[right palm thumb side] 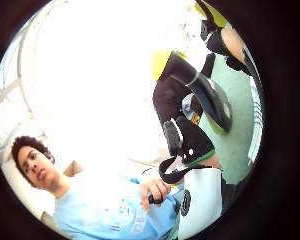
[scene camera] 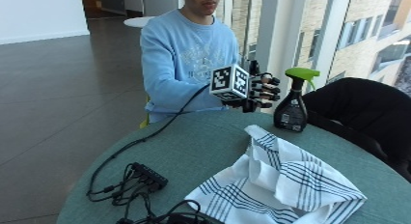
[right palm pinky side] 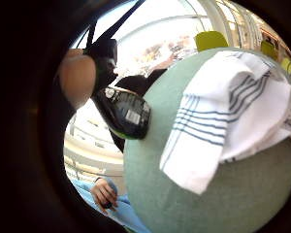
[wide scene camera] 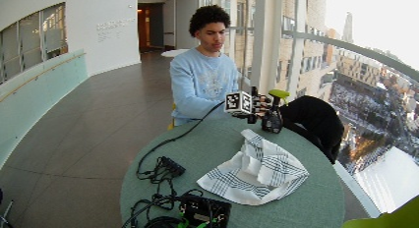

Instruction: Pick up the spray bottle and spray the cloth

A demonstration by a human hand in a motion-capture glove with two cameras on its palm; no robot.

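Just beside the spray bottle (scene camera: 293,102), the gloved right hand (scene camera: 260,92) hovers above the bench (scene camera: 193,147), fingers loosely spread, gripping nothing. Only the little finger side palm view shows the bottle's label face-on. Raised at chest height, the hand faces the bottle; the striped cloth (scene camera: 276,185) lies nearby.

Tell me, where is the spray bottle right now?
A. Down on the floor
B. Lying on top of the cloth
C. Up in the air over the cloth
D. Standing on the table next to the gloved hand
D. The spray bottle stands upright on the green table, beside the gloved right hand and apart from the striped cloth.
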